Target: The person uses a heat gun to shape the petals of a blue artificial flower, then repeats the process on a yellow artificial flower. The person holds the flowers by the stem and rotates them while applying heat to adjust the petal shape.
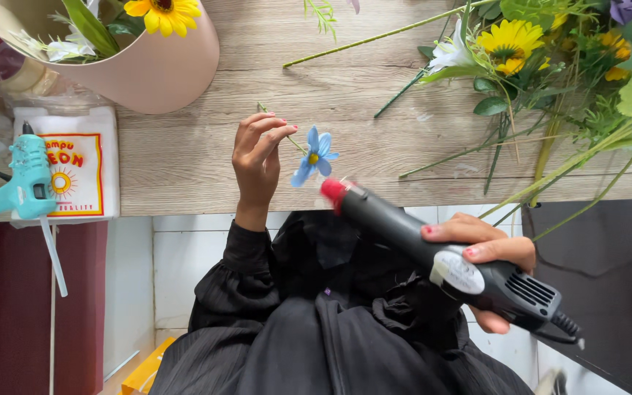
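Observation:
My left hand (pixel 256 157) pinches the thin green stem of a small blue artificial flower (pixel 314 156) over the wooden tabletop (pixel 206 153). The bloom, with a yellow centre, points toward the table's front edge. My right hand (pixel 486 252) grips a black heat gun (pixel 433 252) with a red nozzle. Its red tip sits just below and right of the blue flower, close to it but apart.
A pale pink round box (pixel 148 66) with a yellow sunflower stands at the back left. A teal glue gun (pixel 20 183) lies on a white packet (pixel 82 164) at the left. A heap of artificial flowers and green stems (pixel 543 66) covers the right side.

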